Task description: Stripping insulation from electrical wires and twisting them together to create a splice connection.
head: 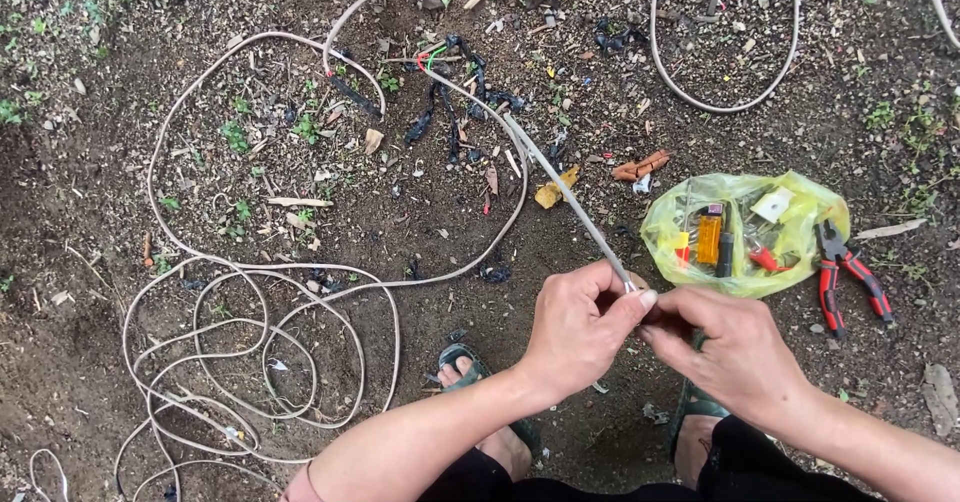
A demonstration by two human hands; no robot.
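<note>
The person squats over bare soil, seen from above, with both hands meeting just in front of the knees. The left hand [578,324] closes around the near end of a pale cable [560,187], thumb and forefinger pinched tight on it so that the grip has the cable firmly held. The right hand [725,347] presses in from the other side, its fingertips shut against the same cable end, touching the left thumb; whether it holds anything else between the fingers cannot be told.

From the hands the cable runs up and to the left across the ground [80,212], past a spot where its sheath is split and coloured inner wires [432,59] show among scraps of black tape [470,87]. Beyond that it swings round in a wide loop and piles into several smaller coils [240,362] at the lower left.

Just beside the right hand lies a yellow-green plastic bag [745,230] with small parts inside, among them an orange piece and something red. Red-handled pliers [845,272] rest on the soil touching the bag's right edge. A sandalled foot [465,374] shows under the left forearm.
</note>
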